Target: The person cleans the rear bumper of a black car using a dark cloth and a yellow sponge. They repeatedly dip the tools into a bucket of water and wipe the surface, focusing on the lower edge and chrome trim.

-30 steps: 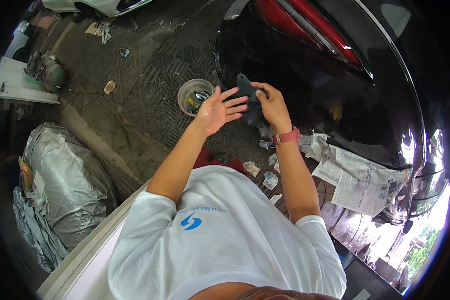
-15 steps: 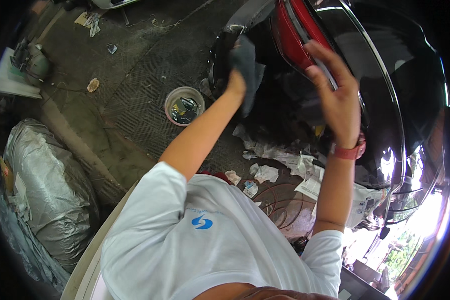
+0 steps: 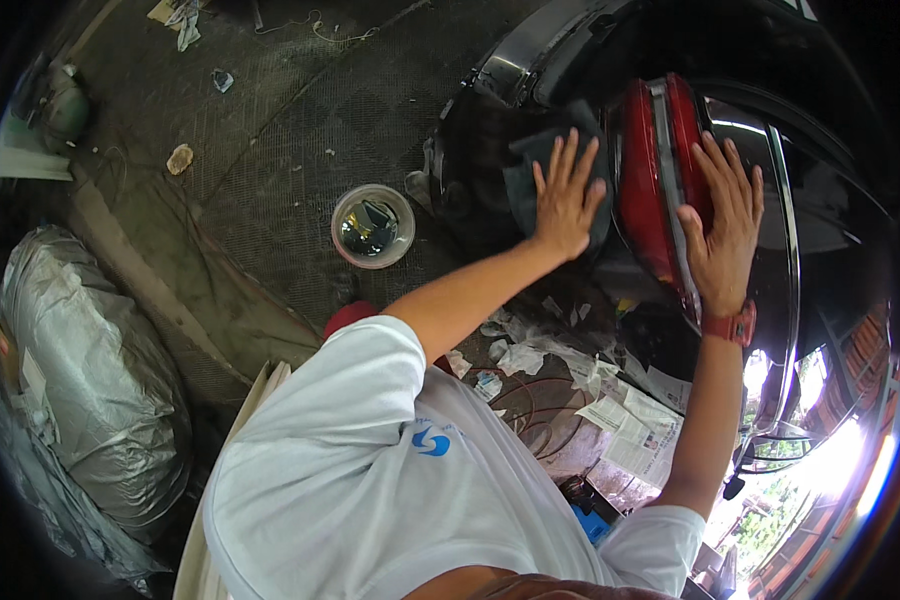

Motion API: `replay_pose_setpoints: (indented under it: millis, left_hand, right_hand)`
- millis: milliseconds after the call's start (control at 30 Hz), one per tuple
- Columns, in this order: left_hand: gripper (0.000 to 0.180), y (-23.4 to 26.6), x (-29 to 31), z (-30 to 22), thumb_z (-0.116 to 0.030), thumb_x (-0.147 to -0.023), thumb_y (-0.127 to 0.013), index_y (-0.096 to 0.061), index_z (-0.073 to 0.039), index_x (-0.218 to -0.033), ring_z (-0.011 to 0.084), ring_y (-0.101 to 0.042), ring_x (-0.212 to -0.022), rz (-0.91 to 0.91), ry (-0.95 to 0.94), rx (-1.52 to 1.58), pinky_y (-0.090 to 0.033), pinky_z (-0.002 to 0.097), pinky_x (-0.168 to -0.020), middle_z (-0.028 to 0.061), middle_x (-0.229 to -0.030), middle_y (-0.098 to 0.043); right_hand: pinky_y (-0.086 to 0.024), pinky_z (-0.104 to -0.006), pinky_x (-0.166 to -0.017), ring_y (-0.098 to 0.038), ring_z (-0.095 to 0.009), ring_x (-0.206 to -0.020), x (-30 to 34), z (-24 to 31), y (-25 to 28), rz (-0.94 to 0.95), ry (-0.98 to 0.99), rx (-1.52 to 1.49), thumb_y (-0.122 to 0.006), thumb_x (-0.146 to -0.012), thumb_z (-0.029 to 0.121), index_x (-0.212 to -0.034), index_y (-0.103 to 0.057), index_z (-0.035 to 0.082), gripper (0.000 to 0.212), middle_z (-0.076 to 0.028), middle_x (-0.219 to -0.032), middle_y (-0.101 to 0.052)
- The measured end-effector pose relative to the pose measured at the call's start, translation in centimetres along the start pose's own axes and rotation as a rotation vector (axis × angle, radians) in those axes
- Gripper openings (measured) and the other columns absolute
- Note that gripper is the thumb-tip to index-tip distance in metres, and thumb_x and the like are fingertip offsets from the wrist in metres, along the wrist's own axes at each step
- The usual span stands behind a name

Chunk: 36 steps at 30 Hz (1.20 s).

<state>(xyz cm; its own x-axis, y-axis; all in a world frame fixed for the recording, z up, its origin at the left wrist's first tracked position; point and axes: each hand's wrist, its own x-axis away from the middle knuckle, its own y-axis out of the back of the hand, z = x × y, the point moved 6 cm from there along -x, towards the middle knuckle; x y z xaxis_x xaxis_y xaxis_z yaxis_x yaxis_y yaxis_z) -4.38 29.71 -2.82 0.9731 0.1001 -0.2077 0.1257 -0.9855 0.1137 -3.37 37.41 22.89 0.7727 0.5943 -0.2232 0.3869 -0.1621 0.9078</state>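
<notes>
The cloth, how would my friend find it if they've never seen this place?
Find the big black car, then its long red tail light. Just left of that light in the picture, the person's left hand is spread over the cloth. It's dull and dark blue-grey, while the car and light beside it are shiny.

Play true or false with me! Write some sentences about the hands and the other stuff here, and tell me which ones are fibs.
1. The left hand lies on a cloth. True.
2. The right hand is curled into a fist. False: the right hand is spread out by a red car light.
3. A round tub stands on the floor. True.
4. The cloth is bright yellow. False: the cloth is dark grey-blue.
5. The shirt is white. True.
</notes>
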Motion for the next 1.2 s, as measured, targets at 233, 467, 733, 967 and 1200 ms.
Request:
replay_pose_setpoints:
  millis: [233, 467, 733, 967, 1200]
  left_hand:
    - [0.061, 1.6, -7.6, 12.6, -0.056, -0.118, -0.038, -0.039, -0.027, -0.172, 0.0398, -0.019, -0.17, 0.063, 0.198, -0.072, -0.009, 0.0764, -0.13, 0.0126, -0.183, -0.027]
    - [0.06, 4.9, -12.7, 24.1, -0.055, -0.113, -0.051, -0.053, -0.022, -0.164, 0.0419, -0.022, -0.169, 0.163, 0.108, -0.256, -0.024, 0.0642, -0.133, 0.0156, -0.18, -0.034]
    - [0.067, 0.7, -27.6, 35.8, -0.05, -0.118, -0.036, -0.022, -0.025, -0.178, 0.0342, 0.0, -0.173, 1.03, 0.079, -0.866, -0.015, 0.0603, -0.138, 0.0055, -0.188, -0.004]
    - [0.072, -3.6, -33.8, 38.5, -0.057, -0.117, -0.032, -0.013, -0.029, -0.18, 0.0351, -0.003, -0.173, 0.578, -0.02, -0.952, -0.021, 0.0685, -0.134, 0.0027, -0.189, -0.005]
    - [0.07, -5.0, -29.1, 36.2, -0.049, -0.118, -0.023, -0.005, -0.025, -0.181, 0.0333, 0.007, -0.173, 0.875, -0.092, -1.128, -0.001, 0.07, -0.135, 0.0034, -0.189, 0.004]
  right_hand:
    - [-0.016, -0.0531, -0.138, -0.042, -0.031, -0.163, -0.5, -0.5, -0.3, 0.092, -0.065, -0.019, -0.045, -0.109, 0.073, -0.156, -0.063, 0.017, 0.076, -0.007, -0.166, -0.059]
    - [-0.016, -0.0635, -0.135, -0.045, -0.044, -0.159, 1.2, -1.9, -0.7, 0.199, -0.083, 0.048, -0.039, -0.108, 0.079, -0.158, -0.057, 0.015, 0.083, -0.018, -0.164, -0.059]
    - [-0.016, -0.075, -0.131, -0.044, -0.052, -0.157, 3.0, -2.0, -0.2, 0.282, -0.092, 0.113, -0.041, -0.107, 0.08, -0.162, -0.049, 0.019, 0.083, -0.02, -0.164, -0.057]
    - [-0.023, -0.0805, -0.127, -0.041, -0.054, -0.157, 4.1, -1.6, 0.9, 0.285, -0.034, 0.168, -0.042, -0.109, 0.068, -0.17, -0.038, 0.024, 0.075, -0.022, -0.168, -0.048]
    - [-0.024, -0.0813, -0.126, -0.04, -0.056, -0.156, 4.2, -1.4, 0.8, 0.264, -0.013, 0.164, -0.043, -0.111, 0.061, -0.171, -0.038, 0.023, 0.071, -0.023, -0.168, -0.048]
